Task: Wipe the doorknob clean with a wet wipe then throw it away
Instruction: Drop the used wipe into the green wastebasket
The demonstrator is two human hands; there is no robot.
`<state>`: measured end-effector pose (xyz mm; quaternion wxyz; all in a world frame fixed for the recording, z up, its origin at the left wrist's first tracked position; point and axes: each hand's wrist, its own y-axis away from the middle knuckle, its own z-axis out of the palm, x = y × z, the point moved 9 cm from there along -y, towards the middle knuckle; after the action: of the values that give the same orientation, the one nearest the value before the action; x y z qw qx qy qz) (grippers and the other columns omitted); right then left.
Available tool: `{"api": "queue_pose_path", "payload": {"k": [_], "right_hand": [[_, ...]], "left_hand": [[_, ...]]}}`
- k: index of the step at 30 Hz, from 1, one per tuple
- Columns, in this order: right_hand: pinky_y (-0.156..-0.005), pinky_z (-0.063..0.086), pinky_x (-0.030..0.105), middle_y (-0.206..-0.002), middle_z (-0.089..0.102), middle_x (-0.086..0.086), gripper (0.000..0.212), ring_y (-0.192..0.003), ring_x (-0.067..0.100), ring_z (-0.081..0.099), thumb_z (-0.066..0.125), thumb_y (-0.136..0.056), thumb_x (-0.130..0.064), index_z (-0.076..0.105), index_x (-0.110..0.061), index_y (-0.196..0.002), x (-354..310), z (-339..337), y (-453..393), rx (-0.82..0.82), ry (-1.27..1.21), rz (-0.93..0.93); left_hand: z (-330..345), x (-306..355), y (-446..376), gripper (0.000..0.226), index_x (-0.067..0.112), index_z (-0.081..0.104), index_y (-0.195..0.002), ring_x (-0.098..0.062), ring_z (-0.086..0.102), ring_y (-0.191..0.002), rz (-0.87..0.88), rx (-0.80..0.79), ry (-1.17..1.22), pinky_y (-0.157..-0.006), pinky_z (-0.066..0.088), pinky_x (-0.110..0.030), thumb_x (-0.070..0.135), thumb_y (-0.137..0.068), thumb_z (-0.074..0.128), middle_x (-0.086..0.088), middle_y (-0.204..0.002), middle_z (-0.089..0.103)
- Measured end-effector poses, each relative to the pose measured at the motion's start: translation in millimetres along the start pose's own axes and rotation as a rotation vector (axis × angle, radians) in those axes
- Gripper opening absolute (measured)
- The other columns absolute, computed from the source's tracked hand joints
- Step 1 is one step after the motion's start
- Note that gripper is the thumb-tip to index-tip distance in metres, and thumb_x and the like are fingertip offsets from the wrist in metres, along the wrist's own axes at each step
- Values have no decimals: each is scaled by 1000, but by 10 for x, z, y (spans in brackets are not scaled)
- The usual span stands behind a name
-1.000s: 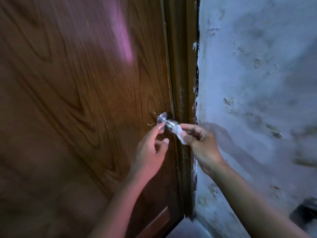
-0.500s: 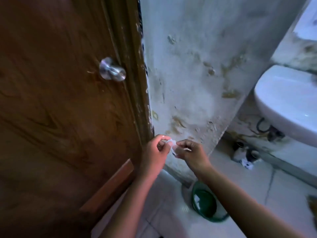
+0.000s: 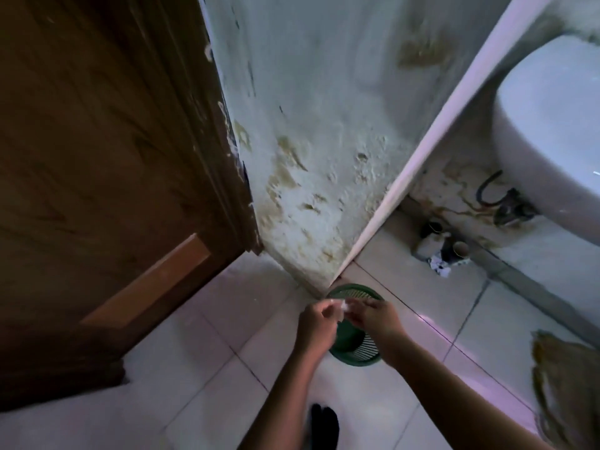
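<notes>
A small white wet wipe [image 3: 341,306] is pinched between the fingertips of both hands, held over a green slotted waste basket [image 3: 355,355] on the tiled floor. My left hand [image 3: 316,326] grips the wipe's left end and my right hand [image 3: 376,316] its right end. The two hands hide part of the basket's opening. The doorknob is out of view; only the lower part of the brown wooden door [image 3: 97,157] shows at the left.
A stained white wall corner [image 3: 324,157] stands just behind the basket. A white basin [image 3: 552,141] hangs at the right, with pipes and debris [image 3: 438,251] on the floor beneath. A brown rag [image 3: 565,384] lies at the right edge. My dark foot [image 3: 324,427] shows below.
The view swung down from the doorknob to the floor. Both hands left the knob and lowered the wipe, which now sits over the green basket.
</notes>
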<state>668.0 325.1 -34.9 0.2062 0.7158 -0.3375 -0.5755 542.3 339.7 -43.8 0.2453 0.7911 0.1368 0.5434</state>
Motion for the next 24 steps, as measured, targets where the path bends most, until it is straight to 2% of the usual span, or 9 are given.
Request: {"api": "queue_pose_path", "payload": {"k": [2,4,6,8,10,13,16,20,24], "right_hand": [[-85,50,45,-89,69,19,30,-81,30,62,52,-89,-5,66,-19,-67,232,-22,-224,15,97,-9],[-75,47,35,-84,65,8,23,-74,16,57,51,-88,-5,70,-13,-78,473,-3,-444,34,217,-40],[-71,45,31,-86,66,9,18,-68,9,52,53,-87,-3,71,-8,-87,679,19,-650,61,253,-38],[-75,48,39,-87,70,15,20,-67,11,54,56,-83,2,70,-10,-77,970,24,-911,89,207,-10],[-77,49,40,-87,71,18,23,-69,16,58,55,-83,4,69,-12,-72,1235,8,-1163,106,195,9],[-73,49,33,-94,71,18,20,-77,23,60,52,-86,2,71,-3,-89,1578,-72,-1504,148,222,35],[-61,42,24,-104,69,17,23,-79,19,56,49,-88,-2,68,-2,-103,1843,-190,-1793,188,264,40],[-73,47,32,-117,62,19,33,-91,26,54,48,-85,2,62,-6,-113,2055,-384,-2002,248,317,83],[-84,49,39,-121,60,20,33,-103,34,56,50,-84,1,62,-6,-115,2106,-449,-1968,253,354,121]], "left_hand": [[219,-270,-121,28,10,67,-111,-16,60,-99,-70,-40,21,-75,43,-17,22,-94,48,-9,-114,67],[446,-557,-270,29,10,66,-111,-15,57,-96,-124,-66,22,-72,40,-17,23,-95,46,-10,-115,66],[635,-825,-466,29,11,66,-112,-13,55,-94,-166,-75,24,-71,37,-15,20,-95,45,-10,-117,65],[876,-1121,-669,29,12,64,-115,-11,54,-96,-212,-89,66,-70,39,-14,17,-94,45,-8,-121,63],[1124,-1387,-851,29,13,65,-115,-11,54,-98,-238,-111,107,-74,41,-14,18,-94,46,-7,-121,63],[1450,-1691,-1084,29,13,64,-116,-14,55,-103,-282,-157,141,-86,41,-18,18,-95,46,-3,-122,62],[1732,-1859,-1305,31,12,62,-119,-19,54,-112,-268,-205,84,-99,42,-28,20,-97,42,-7,-125,61],[1973,-2016,-1488,35,18,57,-124,-16,51,-107,-245,-289,8,-89,40,-20,12,-97,36,-6,-132,55],[1915,-2153,-1470,44,15,49,-132,-21,42,-128,-250,-337,-101,-104,33,-25,2,-93,36,-7,-142,45]]}}
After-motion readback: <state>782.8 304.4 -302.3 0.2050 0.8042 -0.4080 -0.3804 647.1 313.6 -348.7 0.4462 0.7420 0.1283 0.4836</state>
